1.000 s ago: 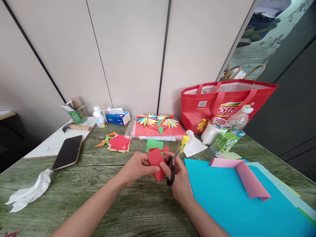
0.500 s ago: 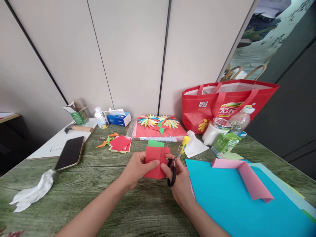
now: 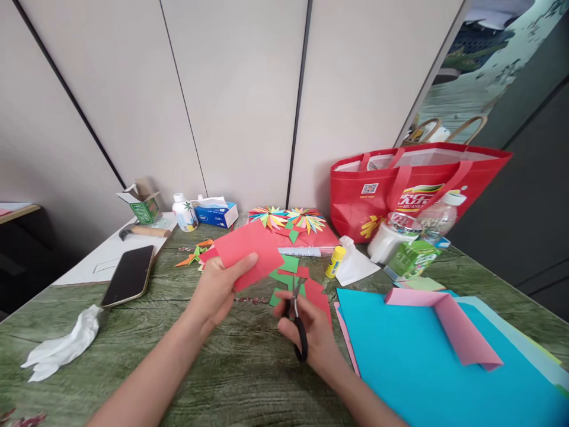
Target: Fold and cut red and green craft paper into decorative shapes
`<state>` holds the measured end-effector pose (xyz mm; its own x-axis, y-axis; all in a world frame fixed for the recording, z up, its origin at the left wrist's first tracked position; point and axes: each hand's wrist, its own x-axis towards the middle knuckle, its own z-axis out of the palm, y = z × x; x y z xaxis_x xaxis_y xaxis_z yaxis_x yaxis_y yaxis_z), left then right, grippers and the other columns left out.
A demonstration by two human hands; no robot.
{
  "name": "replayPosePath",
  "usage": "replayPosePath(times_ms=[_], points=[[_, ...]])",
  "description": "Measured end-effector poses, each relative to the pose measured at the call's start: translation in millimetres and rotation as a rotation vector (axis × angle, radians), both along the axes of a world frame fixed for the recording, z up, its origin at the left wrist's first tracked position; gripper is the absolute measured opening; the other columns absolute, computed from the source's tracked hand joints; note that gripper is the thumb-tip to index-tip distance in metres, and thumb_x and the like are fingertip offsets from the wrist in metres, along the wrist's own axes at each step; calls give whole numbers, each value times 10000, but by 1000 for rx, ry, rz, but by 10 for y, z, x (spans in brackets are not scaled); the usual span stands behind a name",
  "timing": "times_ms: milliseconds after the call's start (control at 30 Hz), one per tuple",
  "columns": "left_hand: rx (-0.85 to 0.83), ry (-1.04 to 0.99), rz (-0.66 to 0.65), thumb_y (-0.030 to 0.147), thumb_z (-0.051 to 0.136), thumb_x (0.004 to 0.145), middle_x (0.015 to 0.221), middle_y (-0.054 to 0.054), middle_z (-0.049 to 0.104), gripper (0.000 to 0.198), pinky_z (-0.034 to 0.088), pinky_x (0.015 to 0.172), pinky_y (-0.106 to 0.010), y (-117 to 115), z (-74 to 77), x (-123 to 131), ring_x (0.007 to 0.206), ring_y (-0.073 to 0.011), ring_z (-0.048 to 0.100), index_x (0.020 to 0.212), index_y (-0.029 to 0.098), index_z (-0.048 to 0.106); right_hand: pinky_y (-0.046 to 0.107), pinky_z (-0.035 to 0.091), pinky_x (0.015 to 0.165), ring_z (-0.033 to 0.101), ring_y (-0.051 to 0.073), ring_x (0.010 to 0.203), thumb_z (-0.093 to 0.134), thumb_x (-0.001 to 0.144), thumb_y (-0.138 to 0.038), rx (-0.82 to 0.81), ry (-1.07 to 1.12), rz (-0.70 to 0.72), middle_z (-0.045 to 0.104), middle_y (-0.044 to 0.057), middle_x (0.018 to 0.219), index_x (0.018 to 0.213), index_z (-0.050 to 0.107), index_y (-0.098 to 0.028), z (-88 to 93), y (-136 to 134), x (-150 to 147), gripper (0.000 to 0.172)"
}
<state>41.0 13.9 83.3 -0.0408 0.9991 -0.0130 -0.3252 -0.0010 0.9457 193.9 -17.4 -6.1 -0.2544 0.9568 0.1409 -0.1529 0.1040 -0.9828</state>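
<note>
Between the thumb and fingers of my left hand point(image 3: 217, 290) is a flat sheet of red paper point(image 3: 249, 249), raised and tilted over the table. My right hand point(image 3: 311, 332) has its fingers in the black handles of a pair of scissors point(image 3: 297, 323), whose blades point away from me. Under and beyond the scissors lie green paper pieces point(image 3: 288, 263) and red paper pieces point(image 3: 317, 290). Behind the raised sheet, partly hidden, is a small stack of red papers point(image 3: 208, 255) next to orange and green folded shapes point(image 3: 194, 256).
A yellow glue stick point(image 3: 335, 262) stands by a crumpled tissue point(image 3: 355, 264). Blue paper point(image 3: 400, 350) with a folded pink strip point(image 3: 453, 326) covers the right side. At left lie a phone point(image 3: 128, 276) and a sickle point(image 3: 144, 231). A red bag point(image 3: 355, 207) stands at the back.
My left hand has moved left and up with the red sheet, away from the scissors. My right hand has dropped slightly, uncovering the green and red pieces on the table.
</note>
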Motion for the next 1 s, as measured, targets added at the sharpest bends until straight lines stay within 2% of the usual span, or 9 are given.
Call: replayPosePath(times_ms=[67, 133, 300, 500, 667, 1000], points=[[5, -10, 7, 258, 706, 660, 883, -63, 708, 276, 511, 690, -238, -25, 62, -20, 758, -159, 643, 902, 132, 663, 280, 420, 668, 527, 158, 732, 690, 684, -370, 9, -17, 132, 556, 18, 797, 1006, 550, -199, -3, -57, -27, 391], [-14, 10, -15, 274, 697, 669, 877, -75, 708, 281, 511, 677, -244, -60, 68, 3, 745, -166, 645, 905, 125, 663, 274, 405, 686, 511, 149, 747, 681, 706, -351, 4, 5, 184, 543, 10, 804, 992, 513, -209, 4, -108, -53, 361], [-29, 73, -89, 266, 691, 673, 849, -71, 708, 216, 509, 696, -257, -106, -20, 110, 760, -173, 638, 834, 123, 673, 255, 373, 669, 457, 122, 709, 658, 727, -373, 11, 9, 206, 494, -3, 783, 844, 487, -194, 72, -149, -71, 274], [-52, 119, -146, 270, 675, 684, 726, -46, 686, 170, 507, 642, -276, -118, -69, 128, 653, -153, 612, 763, 121, 651, 262, 365, 643, 449, 133, 699, 674, 685, -434, -22, -21, 194, 497, 11, 781, 891, 519, -168, 120, -131, -54, 371], [-49, 207, -167, 282, 662, 689, 673, -32, 655, 164, 495, 596, -274, -122, -85, 128, 600, -142, 586, 708, 122, 629, 255, 349, 603, 430, 120, 641, 691, 665, -427, -43, -27, 189, 485, -8, 717, 862, 525, -164, 142, -131, -40, 368], [-41, 249, -188, 303, 649, 698, 642, -20, 629, 184, 446, 523, -233, -110, -96, 113, 553, -116, 537, 685, 122, 618, 252, 361, 606, 430, 119, 664, 712, 652, -393, -89, 35, 205, 474, -5, 752, 887, 524, -171, 137, -123, -44, 374]])
